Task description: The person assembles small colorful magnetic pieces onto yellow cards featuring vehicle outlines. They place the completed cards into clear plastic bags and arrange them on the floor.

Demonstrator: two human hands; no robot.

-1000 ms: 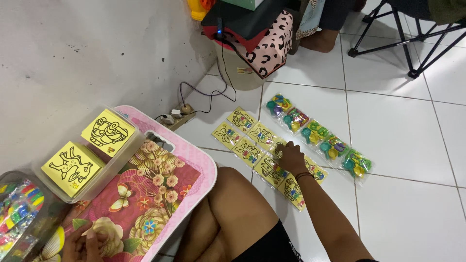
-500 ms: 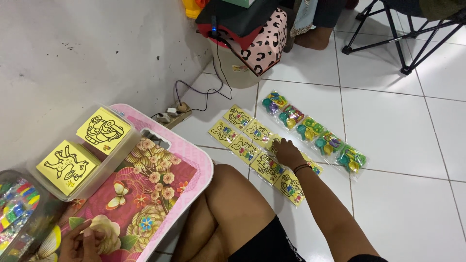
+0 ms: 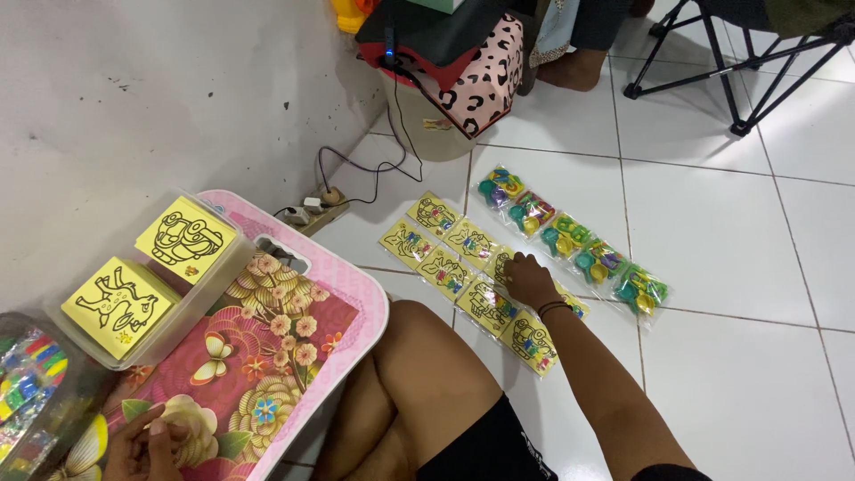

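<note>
Head view. The right hand (image 3: 532, 279) is laid palm down on the yellow packets (image 3: 472, 283), which are set out in two rows on the white floor (image 3: 739, 267). Its fingers are held loosely together and flat on one packet near the far end of the rows; nothing is pinched. A dark band is worn on that wrist. Just beyond the packets, a row of green bags (image 3: 574, 242) with coloured contents is laid, close beside them but apart from the hand.

The left hand (image 3: 147, 443) is seen at the lower edge, resting on the floral tray (image 3: 267, 347). Its fingers are curled inward; whether anything is held cannot be told. A clear box (image 3: 169, 307) with two yellow picture cards (image 3: 147, 272) is placed on the tray's far corner. A jar of coloured tubes (image 3: 31, 383) stands at the left edge.
</note>
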